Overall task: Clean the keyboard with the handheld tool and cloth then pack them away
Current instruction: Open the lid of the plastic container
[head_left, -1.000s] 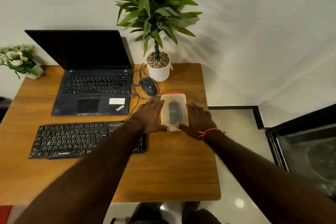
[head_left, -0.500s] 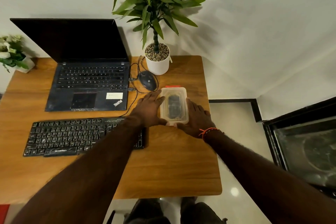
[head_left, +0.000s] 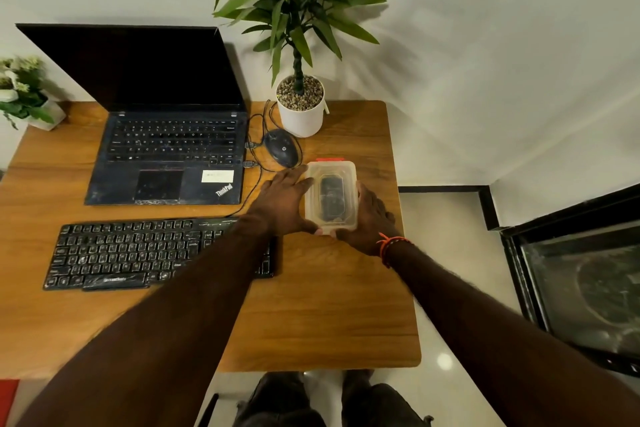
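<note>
Head view looks down on a wooden counter (head_left: pixel 329 315) where a clear plastic box (head_left: pixel 331 196) sits right of centre, a dark object showing through its lid. Both hands clasp it: the left hand (head_left: pixel 282 203) lies flat against its left side with fingers straight and close together, thumb hooked at the near corner; the right hand (head_left: pixel 369 220) wraps the right side, fingers curled along the wall and thumb at the near edge. A black keyboard (head_left: pixel 138 253) lies on the near left, partly under the left forearm. Farther back stand an open laptop (head_left: pixel 166 149), a mouse (head_left: pixel 281 147) and a potted plant (head_left: pixel 300 104).
</note>
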